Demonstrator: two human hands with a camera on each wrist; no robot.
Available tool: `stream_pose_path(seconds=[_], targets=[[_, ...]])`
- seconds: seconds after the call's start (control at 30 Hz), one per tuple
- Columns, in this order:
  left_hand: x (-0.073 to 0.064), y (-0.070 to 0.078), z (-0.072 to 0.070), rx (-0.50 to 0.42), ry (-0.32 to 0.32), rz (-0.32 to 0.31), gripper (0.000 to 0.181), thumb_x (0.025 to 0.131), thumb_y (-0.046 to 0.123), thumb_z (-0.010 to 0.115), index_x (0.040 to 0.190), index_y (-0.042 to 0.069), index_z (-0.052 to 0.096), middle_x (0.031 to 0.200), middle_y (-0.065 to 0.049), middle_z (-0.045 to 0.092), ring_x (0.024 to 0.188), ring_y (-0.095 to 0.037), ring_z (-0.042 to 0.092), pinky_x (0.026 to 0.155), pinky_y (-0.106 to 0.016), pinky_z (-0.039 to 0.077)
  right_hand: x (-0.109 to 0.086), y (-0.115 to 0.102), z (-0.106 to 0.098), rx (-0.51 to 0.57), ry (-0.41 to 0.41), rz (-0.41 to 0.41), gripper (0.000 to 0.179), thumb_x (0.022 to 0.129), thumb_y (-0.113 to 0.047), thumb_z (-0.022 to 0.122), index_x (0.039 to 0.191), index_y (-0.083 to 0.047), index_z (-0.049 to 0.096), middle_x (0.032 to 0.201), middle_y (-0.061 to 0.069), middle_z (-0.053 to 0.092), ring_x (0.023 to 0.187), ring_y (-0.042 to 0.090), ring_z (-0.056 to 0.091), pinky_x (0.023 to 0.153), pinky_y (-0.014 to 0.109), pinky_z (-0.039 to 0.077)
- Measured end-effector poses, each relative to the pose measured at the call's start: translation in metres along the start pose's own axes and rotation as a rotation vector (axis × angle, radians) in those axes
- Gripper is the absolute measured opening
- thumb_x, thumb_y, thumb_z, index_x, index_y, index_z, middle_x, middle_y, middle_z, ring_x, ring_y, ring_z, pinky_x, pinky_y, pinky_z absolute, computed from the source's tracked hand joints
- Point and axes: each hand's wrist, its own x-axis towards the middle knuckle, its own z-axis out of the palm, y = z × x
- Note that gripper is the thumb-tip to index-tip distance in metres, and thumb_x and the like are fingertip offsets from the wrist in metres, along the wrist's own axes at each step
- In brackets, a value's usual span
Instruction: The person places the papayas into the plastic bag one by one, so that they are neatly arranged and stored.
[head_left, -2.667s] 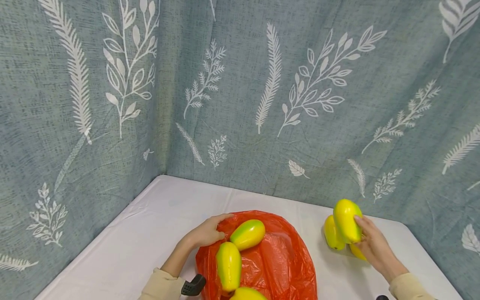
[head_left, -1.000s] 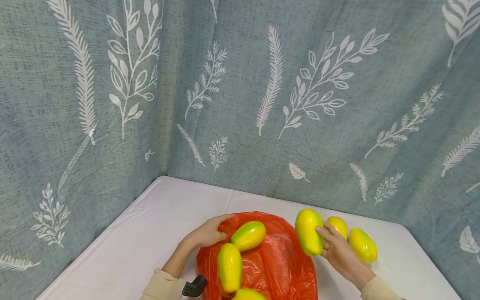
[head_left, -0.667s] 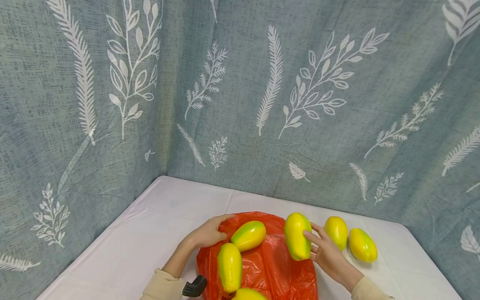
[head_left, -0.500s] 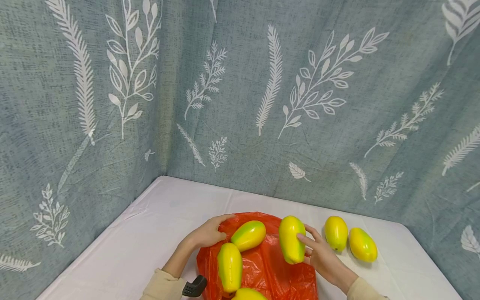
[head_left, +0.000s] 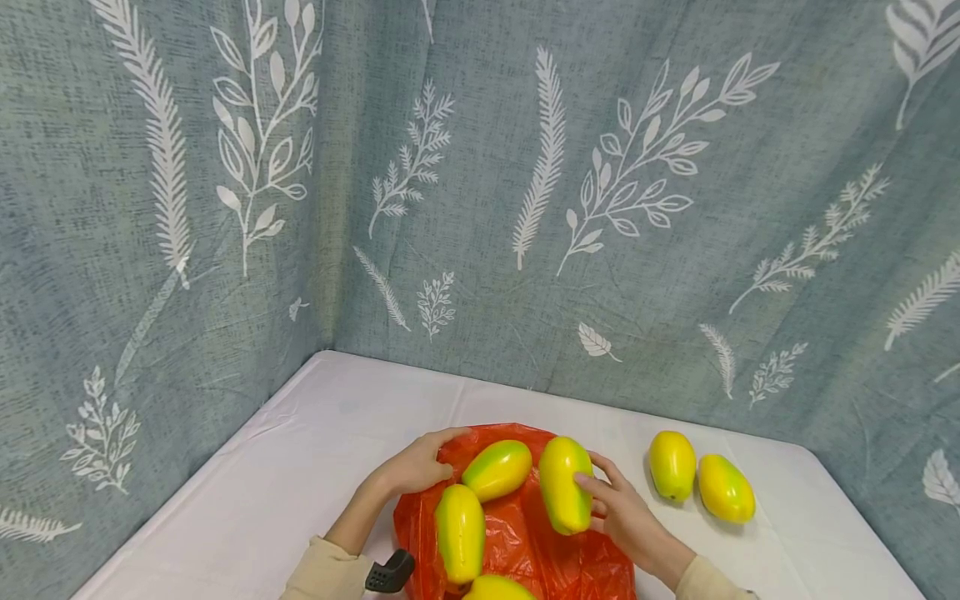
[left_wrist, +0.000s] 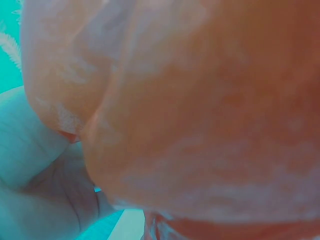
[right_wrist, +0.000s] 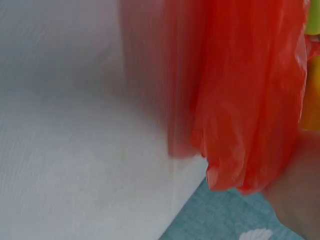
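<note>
A grey-green curtain (head_left: 480,325) printed with white sprigs and feathery leaves fills the back and left side, meeting in a corner behind a white-covered table (head_left: 360,400). On the near part of the table a red plastic bag (head_left: 513,533) stands with its mouth spread wide; the right wrist view shows its thin side, partly blurred. The left sleeve (head_left: 324,573) and right sleeve (head_left: 708,581) are both beige. The left hand (head_left: 420,465) grips the bag's rim on its left side, the plastic caught between thumb and fingers. The right hand (head_left: 624,512) grasps a yellow-green fruit (head_left: 566,486) above the right part of the opening, its thumb across the skin; whether the fruit touches the bag I cannot tell. Inside the bag lie a tilted fruit (head_left: 497,471) just beside the held one, an upright-lying fruit (head_left: 460,535) on the left, and a nearest fruit (head_left: 498,588) cut off by the lower edge. Two loose fruits (head_left: 672,465) rest side by side on the table, right of the bag. Smallest is a black wrist piece (head_left: 390,572) near the left sleeve.
</note>
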Motion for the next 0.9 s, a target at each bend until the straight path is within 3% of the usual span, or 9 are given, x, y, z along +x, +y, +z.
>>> stream_pose_path(seconds=[0.2,0.4,0.6,0.9], targets=[[0.001,0.0,0.001,0.005,-0.003,0.011,0.057,0.083,-0.008,0.05,0.139,-0.001,0.043,0.131,-0.019,0.051,0.107,-0.031,0.052,0.094,-0.052,0.044,0.002,0.005,0.007,0.0,-0.037,0.015,0.074,0.096,-0.035,0.054,0.15,-0.007,0.012,0.126,0.013,0.049,0.093,0.018,0.059,0.081,0.034,0.051],[0.001,0.002,0.001,0.01,0.003,0.005,0.057,0.083,-0.008,0.05,0.139,-0.001,0.044,0.131,-0.02,0.051,0.106,-0.031,0.053,0.092,-0.051,0.046,0.005,0.011,0.013,-0.011,-0.065,0.047,0.078,0.094,-0.039,0.057,0.149,-0.007,0.012,0.12,0.012,0.052,0.087,0.019,0.057,0.07,0.03,0.049],[0.001,0.003,0.002,0.007,0.004,-0.009,0.057,0.083,-0.008,0.051,0.139,0.0,0.044,0.131,-0.02,0.051,0.106,-0.032,0.053,0.09,-0.05,0.048,0.005,0.015,0.022,-0.045,-0.059,0.077,0.082,0.092,-0.04,0.06,0.149,-0.004,0.013,0.128,0.016,0.046,0.093,0.022,0.058,0.082,0.036,0.052],[0.001,0.003,0.001,0.017,-0.001,0.008,0.056,0.083,-0.008,0.05,0.139,-0.001,0.044,0.131,-0.021,0.05,0.108,-0.032,0.052,0.093,-0.052,0.045,0.005,0.021,0.028,-0.032,-0.112,0.068,0.078,0.092,-0.039,0.06,0.148,-0.005,0.017,0.121,0.013,0.053,0.093,0.023,0.06,0.084,0.037,0.051]])
